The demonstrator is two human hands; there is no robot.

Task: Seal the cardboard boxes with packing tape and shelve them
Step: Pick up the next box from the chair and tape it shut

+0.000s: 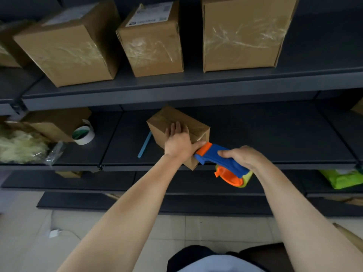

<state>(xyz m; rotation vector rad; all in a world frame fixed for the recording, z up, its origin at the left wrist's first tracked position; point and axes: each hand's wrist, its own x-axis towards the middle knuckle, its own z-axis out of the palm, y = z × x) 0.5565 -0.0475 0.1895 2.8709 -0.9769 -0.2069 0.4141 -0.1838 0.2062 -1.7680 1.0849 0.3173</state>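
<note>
Sealing step, mid-frame. Small brown cardboard box (177, 122) on dark grey metal shelf (275, 134), pinned flat by open left hand (177, 143). Blue-and-orange tape dispenser (222, 161) gripped by right hand (242, 157), nose at box's near edge. Next: likely press, draw tape across the seam, cut.

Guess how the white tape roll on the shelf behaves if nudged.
The white tape roll stands tilted on its edge against a box, so it would probably roll or flop flat. Looks hollow, likely light.
</note>
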